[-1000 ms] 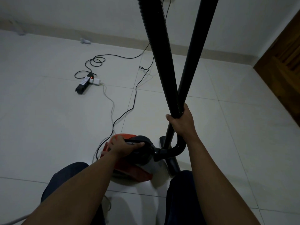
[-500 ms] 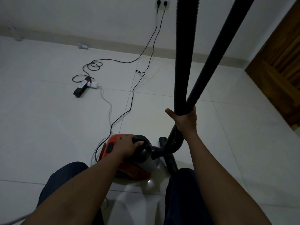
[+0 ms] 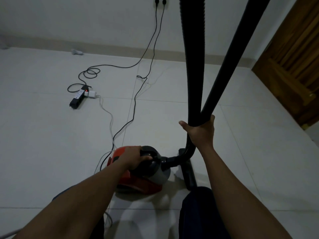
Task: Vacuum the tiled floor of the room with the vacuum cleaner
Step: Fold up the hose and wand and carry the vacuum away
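A red and grey canister vacuum cleaner (image 3: 146, 180) sits on the pale tiled floor (image 3: 51, 144) between my knees. My left hand (image 3: 133, 157) grips the black carry handle on top of it. My right hand (image 3: 201, 131) holds the ribbed black hose (image 3: 193, 57) and the smooth black wand (image 3: 229, 62) together, both rising out of the top of the view. The hose curves down from my right hand into the canister's front. The black floor head (image 3: 188, 173) lies on the tiles just right of the canister.
A black power strip (image 3: 77, 99) with a white adapter lies on the floor at left, among looping black and white cables (image 3: 133, 116) that run to a wall socket (image 3: 160, 1). A wooden door (image 3: 293, 66) stands at right. My dark trouser knees fill the bottom edge.
The view has tilted up, so the wall socket now shows. My right hand has lifted the hose and wand a little higher and more upright. My left hand stays on the handle.
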Demonstrator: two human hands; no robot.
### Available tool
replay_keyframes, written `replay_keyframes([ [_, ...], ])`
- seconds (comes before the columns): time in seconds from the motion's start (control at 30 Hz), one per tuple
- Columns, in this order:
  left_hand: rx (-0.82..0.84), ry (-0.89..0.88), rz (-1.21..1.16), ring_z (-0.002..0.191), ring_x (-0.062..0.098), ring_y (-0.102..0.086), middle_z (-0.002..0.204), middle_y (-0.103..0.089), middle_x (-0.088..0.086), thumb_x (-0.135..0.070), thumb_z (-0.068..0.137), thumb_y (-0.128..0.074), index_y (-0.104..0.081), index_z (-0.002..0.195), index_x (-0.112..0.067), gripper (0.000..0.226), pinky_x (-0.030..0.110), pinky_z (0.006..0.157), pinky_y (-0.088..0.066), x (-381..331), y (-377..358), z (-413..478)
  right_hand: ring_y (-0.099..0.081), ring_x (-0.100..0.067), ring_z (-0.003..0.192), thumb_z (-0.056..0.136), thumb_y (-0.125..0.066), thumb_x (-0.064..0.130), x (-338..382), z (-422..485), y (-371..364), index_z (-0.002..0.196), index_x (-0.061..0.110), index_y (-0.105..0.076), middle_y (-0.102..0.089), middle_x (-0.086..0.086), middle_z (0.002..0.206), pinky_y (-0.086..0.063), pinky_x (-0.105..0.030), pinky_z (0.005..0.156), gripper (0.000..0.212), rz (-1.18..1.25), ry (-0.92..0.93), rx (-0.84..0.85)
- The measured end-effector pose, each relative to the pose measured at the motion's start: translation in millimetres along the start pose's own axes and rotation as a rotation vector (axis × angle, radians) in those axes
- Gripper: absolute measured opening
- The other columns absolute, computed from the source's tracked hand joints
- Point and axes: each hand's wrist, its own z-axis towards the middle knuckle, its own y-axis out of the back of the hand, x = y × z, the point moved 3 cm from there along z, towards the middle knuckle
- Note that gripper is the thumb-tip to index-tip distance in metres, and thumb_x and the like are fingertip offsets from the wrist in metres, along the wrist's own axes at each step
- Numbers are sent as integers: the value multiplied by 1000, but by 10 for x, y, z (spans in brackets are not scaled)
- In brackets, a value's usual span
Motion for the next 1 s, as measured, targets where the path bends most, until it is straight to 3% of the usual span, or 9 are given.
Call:
replay_keyframes([
  [0.07,-41,-39,-39,108,23,-62,116,-70,4,-56,89,-64,-64,125,-22,50,42,100,-46,-110,99,1,-49,28,82,59,-91,47,90,83,105,111,16,-43,-46,26,91,-38,5,56,77,17,6,-39],
  [0.2,-64,-52,-108,114,27,-58,120,-68,5,-55,87,-68,-64,126,-20,52,45,102,-44,-571,529,-72,-50,28,81,62,-93,36,563,345,447,111,13,-42,-50,19,91,-38,5,61,75,34,-32,-88],
  [0.4,-3,-140,-143,113,25,-60,122,-68,1,-55,91,-62,-64,128,-20,50,47,104,-41,-1614,1534,-433,-54,16,78,53,-88,55,1777,851,1262,113,30,-37,-53,23,96,-38,2,52,82,25,-201,-75],
  [0.6,1,-171,-216,106,24,-63,114,-71,0,-51,92,-63,-66,123,-21,43,50,101,-43,-2915,2921,-936,-54,13,76,51,-88,57,3274,1431,2353,109,28,-39,-54,20,93,-38,2,49,81,8,-243,-97],
  [0.7,-14,-158,-271,101,23,-64,105,-72,-3,-51,91,-64,-69,116,-24,37,51,99,-44,-3476,3540,-1078,-55,9,79,55,-90,52,3906,1715,2823,109,23,-41,-54,16,92,-39,2,56,79,11,-206,-120],
  [0.87,-91,-182,-271,99,22,-66,103,-74,-3,-52,90,-65,-71,113,-25,36,49,98,-45,-4200,4229,-946,-53,23,80,59,-92,46,4552,2273,3341,111,17,-41,-51,20,91,-39,4,62,78,29,-102,-210],
  [1.0,-97,-190,-249,101,25,-66,106,-74,3,-55,91,-62,-71,115,-23,41,45,97,-47,-4578,4490,-563,-57,8,84,52,-86,63,4818,2826,3471,124,19,-43,-53,22,95,-42,-6,64,95,34,-146,-193],
])
